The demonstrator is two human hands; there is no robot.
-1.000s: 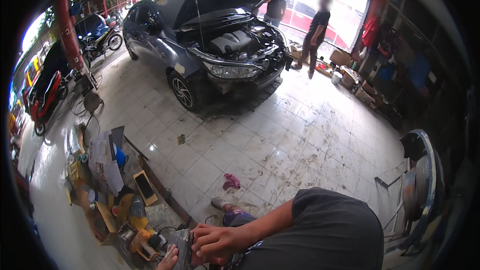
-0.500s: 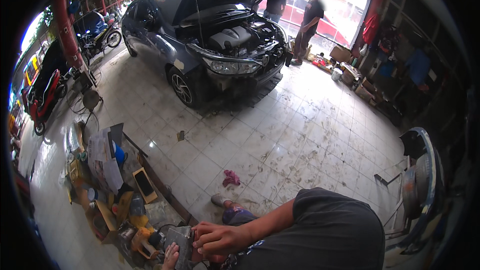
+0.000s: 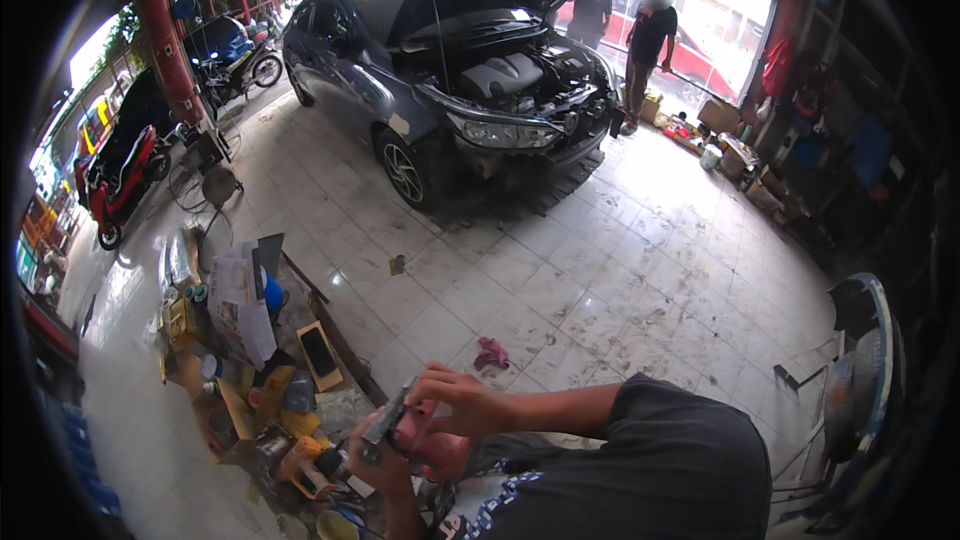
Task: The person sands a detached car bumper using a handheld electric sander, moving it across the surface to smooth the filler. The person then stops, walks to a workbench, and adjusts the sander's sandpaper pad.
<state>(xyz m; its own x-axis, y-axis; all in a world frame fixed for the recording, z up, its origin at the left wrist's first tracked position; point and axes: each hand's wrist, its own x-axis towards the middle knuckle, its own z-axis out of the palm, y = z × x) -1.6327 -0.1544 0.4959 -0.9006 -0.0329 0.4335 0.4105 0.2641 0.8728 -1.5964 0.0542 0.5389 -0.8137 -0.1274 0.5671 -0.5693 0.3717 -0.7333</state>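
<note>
Both hands are on a red power sander (image 3: 438,448) with a flat grey pad, held close to my body at the lower middle. My left hand (image 3: 380,465) is closed round the pad's near side. My right hand (image 3: 465,402) curls over the top, its fingers at the pad's edge and the red body. The pad is tilted, almost edge-on. Beside my left hand, an orange power tool (image 3: 305,467) lies among clutter. A phone in an open box (image 3: 320,355) lies just beyond.
A dark car (image 3: 480,90) stands ahead with its hood raised. A pink rag (image 3: 491,353) lies on the tiled floor. Cardboard boxes (image 3: 235,410) and cans crowd the left. Two people (image 3: 652,40) stand behind the car. A bumper (image 3: 880,340) rests at the right.
The sander has been raised and turned, its grey pad going from facing up to nearly edge-on. My left hand now wraps round the pad's side. The whole view has shifted, moving the scene rightward.
</note>
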